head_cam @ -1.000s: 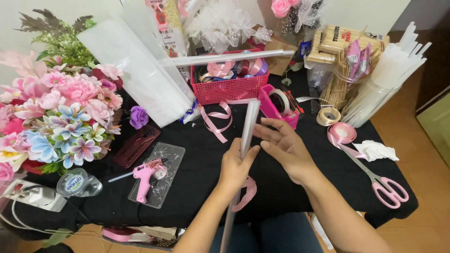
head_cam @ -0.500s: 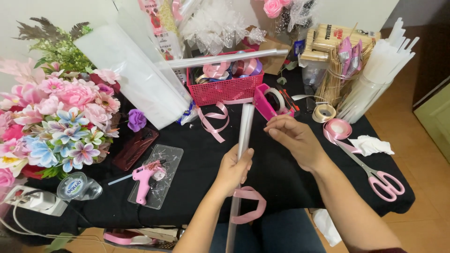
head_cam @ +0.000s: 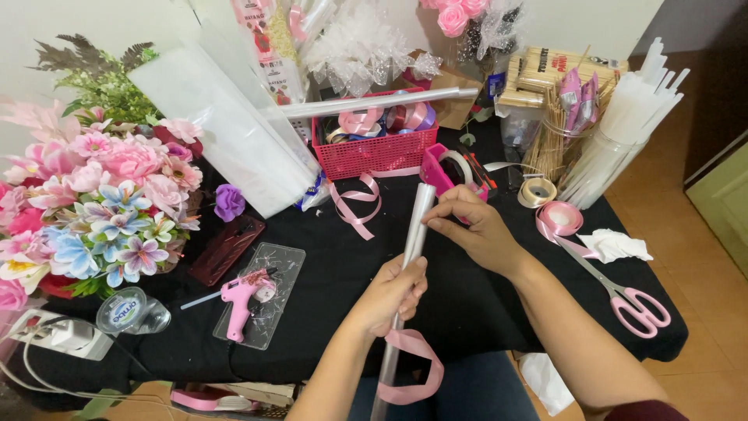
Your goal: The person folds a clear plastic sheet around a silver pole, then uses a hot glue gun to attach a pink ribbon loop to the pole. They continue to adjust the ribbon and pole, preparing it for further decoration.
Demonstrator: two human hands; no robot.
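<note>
Black surface [head_cam: 483,312], cluttered. Left hand [head_cam: 389,292] wraps tube [head_cam: 413,234] mid-length; right hand [head_cam: 471,226] pinches its top. Likely light, slippery, crushable.

A long clear cellophane roll [head_cam: 411,248] slants upward across the desk [head_cam: 327,288], clasped mid-length in the left grip [head_cam: 389,292], its top under the right grip [head_cam: 475,230]. A pink ribbon loop [head_cam: 413,366] hangs below the left grip.
</note>
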